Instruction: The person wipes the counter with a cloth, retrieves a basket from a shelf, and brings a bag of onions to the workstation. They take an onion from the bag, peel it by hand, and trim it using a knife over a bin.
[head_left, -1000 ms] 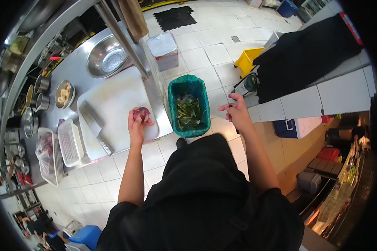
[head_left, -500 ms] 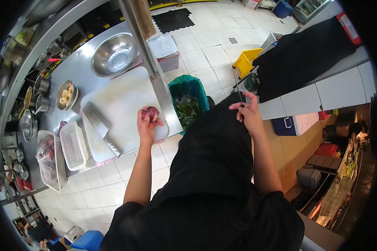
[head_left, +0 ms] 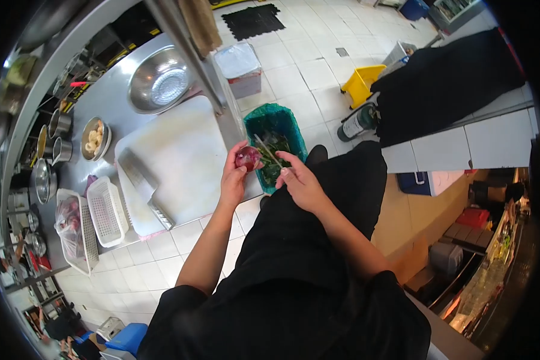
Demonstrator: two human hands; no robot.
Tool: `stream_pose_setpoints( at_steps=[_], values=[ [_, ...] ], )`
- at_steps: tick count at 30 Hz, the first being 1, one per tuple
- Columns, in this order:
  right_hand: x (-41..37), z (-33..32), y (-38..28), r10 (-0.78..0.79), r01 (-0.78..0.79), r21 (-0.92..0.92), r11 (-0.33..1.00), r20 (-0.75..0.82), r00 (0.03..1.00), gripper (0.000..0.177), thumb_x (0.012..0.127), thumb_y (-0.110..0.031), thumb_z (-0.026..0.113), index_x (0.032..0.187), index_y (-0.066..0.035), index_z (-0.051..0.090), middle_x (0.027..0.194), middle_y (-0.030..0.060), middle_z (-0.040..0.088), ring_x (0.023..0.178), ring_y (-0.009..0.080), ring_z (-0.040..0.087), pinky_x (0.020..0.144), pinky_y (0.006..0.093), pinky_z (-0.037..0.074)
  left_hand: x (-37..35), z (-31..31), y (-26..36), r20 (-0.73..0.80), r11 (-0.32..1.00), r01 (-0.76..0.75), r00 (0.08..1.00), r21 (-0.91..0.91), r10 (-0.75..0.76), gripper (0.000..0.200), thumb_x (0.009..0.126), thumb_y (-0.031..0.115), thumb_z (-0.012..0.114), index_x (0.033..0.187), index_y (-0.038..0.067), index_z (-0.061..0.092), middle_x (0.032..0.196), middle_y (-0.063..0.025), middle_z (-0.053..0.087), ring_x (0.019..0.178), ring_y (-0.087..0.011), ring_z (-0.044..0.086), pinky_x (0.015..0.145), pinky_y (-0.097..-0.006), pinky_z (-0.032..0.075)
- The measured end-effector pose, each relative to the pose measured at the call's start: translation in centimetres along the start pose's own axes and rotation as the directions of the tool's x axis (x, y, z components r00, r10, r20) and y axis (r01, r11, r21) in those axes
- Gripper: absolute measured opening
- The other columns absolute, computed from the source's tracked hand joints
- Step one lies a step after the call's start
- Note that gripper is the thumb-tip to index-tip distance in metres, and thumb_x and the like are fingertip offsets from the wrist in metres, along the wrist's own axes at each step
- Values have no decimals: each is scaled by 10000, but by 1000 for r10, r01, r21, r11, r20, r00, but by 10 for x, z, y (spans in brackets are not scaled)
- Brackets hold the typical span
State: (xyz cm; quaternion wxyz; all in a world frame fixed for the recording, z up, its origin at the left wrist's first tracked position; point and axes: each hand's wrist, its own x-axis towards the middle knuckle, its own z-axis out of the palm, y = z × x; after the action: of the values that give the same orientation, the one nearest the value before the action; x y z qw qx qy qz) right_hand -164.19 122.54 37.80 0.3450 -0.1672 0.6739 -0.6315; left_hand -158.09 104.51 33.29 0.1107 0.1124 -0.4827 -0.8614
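Note:
My left hand [head_left: 233,181] is closed around a red onion [head_left: 248,158] and holds it up near the corner of the steel table. In my right hand [head_left: 301,185] is a small knife [head_left: 266,150], its thin blade pointing up and left, close to the onion but not clearly touching it. Below both hands stands a bin with a green liner [head_left: 294,124], with leafy scraps inside. A white cutting board [head_left: 189,159] lies to the left, and a cleaver [head_left: 137,174] rests flat on it.
On the steel table [head_left: 96,57] are a large metal bowl [head_left: 143,75], a bowl of pale peeled pieces [head_left: 95,137], a white basket [head_left: 107,213] and another basket [head_left: 89,237] with a bagged lot of onions [head_left: 71,225]. A steel post [head_left: 186,54] rises at the table's edge.
My right hand has swung left with the knife, from beside the counter to the onion. My left hand has carried the onion right, off the board and over the bin's edge.

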Motion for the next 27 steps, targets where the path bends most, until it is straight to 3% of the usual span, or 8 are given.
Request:
stream_pose_setpoints(
  at_steps=[3, 6, 8, 9, 11, 14, 24, 27],
  values=[
    [1, 1, 17, -45, 43, -47, 998, -60, 997, 413, 947, -140, 447, 1348, -60, 384, 730, 33, 553, 699, 94, 534, 662, 249, 424, 8, 11, -9, 91, 999, 41, 995, -33, -38, 621, 719, 117, 478, 1320, 41, 346, 1199, -136, 486, 1112, -249, 505, 961, -403, 415],
    [-7, -1, 2, -86, 70, -161, 985, -97, 992, 423, 929, -151, 472, 1344, -95, 407, 711, 78, 556, 648, 151, 556, 623, 285, 436, 10, 21, -5, 150, 998, 58, 987, -25, -53, 612, 715, 120, 484, 1309, 48, 355, 1192, -125, 490, 1128, -236, 491, 969, -378, 392],
    [-9, -6, -9, -98, 75, -277, 958, -69, 993, 428, 914, -165, 488, 1336, -135, 420, 712, 129, 564, 624, 245, 574, 607, 331, 442, 10, 27, 0, 166, 999, 49, 985, -2, -48, 598, 728, 129, 502, 1303, 49, 359, 1189, -114, 491, 1125, -228, 487, 965, -368, 394],
    [-9, -9, -14, -102, 79, -274, 958, -70, 992, 428, 914, -165, 488, 1336, -135, 420, 712, 129, 564, 624, 245, 574, 607, 331, 442, 9, 30, 2, 179, 999, 38, 983, 18, -40, 585, 741, 139, 520, 1297, 50, 362, 1187, -102, 491, 1123, -220, 484, 961, -358, 395],
    [-10, -11, -19, -214, 184, -327, 927, -57, 975, 427, 908, -164, 489, 1331, -162, 429, 732, 151, 577, 642, 313, 578, 607, 361, 442, 10, 36, 5, 167, 999, 35, 985, 25, -39, 586, 744, 162, 543, 1290, 50, 365, 1187, -102, 491, 1124, -216, 481, 958, -351, 392],
    [-9, -15, -29, -133, 117, -345, 931, -23, 991, 434, 902, -154, 494, 1331, -160, 429, 744, 150, 589, 656, 320, 589, 619, 370, 449, 11, 40, 14, 157, 998, 30, 987, 49, -37, 588, 749, 192, 573, 1282, 54, 366, 1189, -100, 490, 1126, -212, 477, 958, -342, 383],
    [6, -7, -38, -235, 227, -202, 953, -16, 972, 423, 910, -114, 471, 1331, -127, 427, 833, 181, 605, 632, 303, 576, 610, 342, 447, 14, 48, 22, 53, 998, -62, 997, -21, 63, 576, 744, 188, 577, 1262, 52, 363, 1202, -132, 489, 1107, -226, 497, 980, -361, 377],
    [12, -9, -39, -236, 227, -237, 945, -10, 972, 419, 918, -112, 465, 1335, -117, 424, 834, 156, 608, 606, 247, 560, 615, 314, 451, 16, 52, 26, 59, 997, -82, 995, -7, 83, 580, 746, 187, 576, 1263, 45, 356, 1177, -125, 494, 1113, -226, 495, 984, -364, 374]
  ],
)
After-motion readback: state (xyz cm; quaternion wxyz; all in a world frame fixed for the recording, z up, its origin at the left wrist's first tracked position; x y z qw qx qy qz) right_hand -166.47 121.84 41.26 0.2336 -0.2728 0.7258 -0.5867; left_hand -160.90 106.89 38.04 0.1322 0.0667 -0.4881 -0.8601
